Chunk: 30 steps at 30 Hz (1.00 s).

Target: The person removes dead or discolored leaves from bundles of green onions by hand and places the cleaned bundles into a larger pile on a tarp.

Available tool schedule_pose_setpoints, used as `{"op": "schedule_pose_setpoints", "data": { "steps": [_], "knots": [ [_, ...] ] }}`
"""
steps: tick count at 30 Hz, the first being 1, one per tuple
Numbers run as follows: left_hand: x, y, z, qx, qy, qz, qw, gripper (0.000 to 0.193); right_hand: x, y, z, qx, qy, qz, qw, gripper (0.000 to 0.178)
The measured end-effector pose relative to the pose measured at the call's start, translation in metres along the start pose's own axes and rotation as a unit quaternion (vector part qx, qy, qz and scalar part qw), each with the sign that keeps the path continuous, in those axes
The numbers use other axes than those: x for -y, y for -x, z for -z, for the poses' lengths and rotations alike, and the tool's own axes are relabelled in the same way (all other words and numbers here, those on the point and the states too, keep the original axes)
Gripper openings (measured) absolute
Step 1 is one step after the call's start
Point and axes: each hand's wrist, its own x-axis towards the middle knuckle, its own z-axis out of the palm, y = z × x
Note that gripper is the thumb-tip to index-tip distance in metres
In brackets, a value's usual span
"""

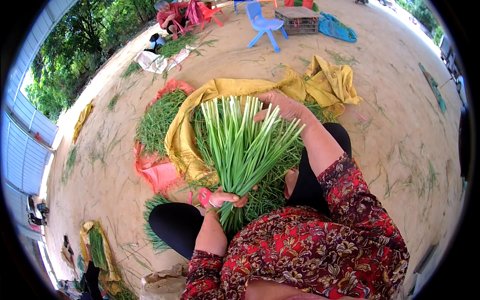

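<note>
A thick bunch of garlic chives (237, 150) stands in front of me, its pale cut ends fanned out at the top and its green leaves pointing down toward my lap. My left hand (228, 198), with a ring on one finger, is wrapped tightly round the leafy lower part. At the upper right of the bunch, my right hand (285, 106) curls over the pale ends, thumb and fingers closed about some stalks; the fingertips are partly hidden. Beneath lies a heap of loose chives (267, 200) on a yellow woven sack (182, 135), between my bent knees.
Another pile of greens (162, 120) sits on a red sack (157, 172) to the left. Farther off are a blue plastic chair (262, 22), a dark crate (299, 24) and a blue sack (336, 27). A crouching person (172, 15) handles greens at the far left.
</note>
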Motion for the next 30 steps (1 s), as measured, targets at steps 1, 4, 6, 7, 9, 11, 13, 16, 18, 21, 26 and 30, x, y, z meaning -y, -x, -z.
{"op": "schedule_pose_setpoints", "data": {
  "steps": [1,4,6,7,9,11,13,16,18,21,26,30],
  "knots": [
    [0.000,0.001,-0.001,-0.006,0.012,-0.003,1.000,0.068,0.001,-0.002,0.000,-0.021,-0.029,0.017,0.999,0.023],
    [0.001,0.002,-0.003,-0.012,0.042,-0.011,0.999,0.068,0.005,-0.008,0.007,-0.113,-0.185,0.088,0.972,0.016],
    [0.003,0.000,0.002,-0.008,0.045,-0.016,0.999,0.067,0.006,-0.011,0.025,-0.154,-0.245,0.160,0.944,0.013],
    [0.002,0.000,0.004,-0.002,0.050,-0.012,0.999,0.068,0.007,-0.010,0.035,-0.173,-0.272,0.195,0.926,0.012],
    [0.001,0.004,0.006,-0.002,0.060,-0.009,0.998,0.068,0.026,-0.007,0.028,-0.168,-0.102,0.171,0.966,0.013],
    [0.000,0.007,0.009,-0.009,0.050,-0.003,0.999,0.067,0.055,0.001,0.011,-0.136,0.106,0.131,0.976,0.019],
    [0.001,0.010,0.011,-0.025,0.041,0.009,0.999,0.066,0.058,-0.004,0.002,-0.081,0.262,0.121,0.954,0.029],
    [0.005,0.011,0.013,-0.051,0.029,0.027,0.998,0.065,0.058,-0.010,-0.002,-0.011,0.309,0.026,0.951,0.035],
    [0.005,0.008,0.012,-0.057,0.015,0.038,0.998,0.066,0.047,-0.012,0.008,0.000,0.266,-0.019,0.964,0.035],
    [0.003,0.006,0.007,-0.069,-0.009,0.048,0.996,0.064,0.038,-0.010,0.013,-0.002,0.225,-0.046,0.973,0.038],
    [-0.003,0.005,0.011,-0.047,-0.059,0.095,0.993,0.060,0.023,0.000,0.026,0.065,0.199,-0.055,0.976,0.052],
    [-0.004,0.002,0.006,-0.076,-0.084,0.085,0.990,0.054,0.017,0.003,0.027,0.068,0.153,-0.061,0.984,0.054]
  ]
}}
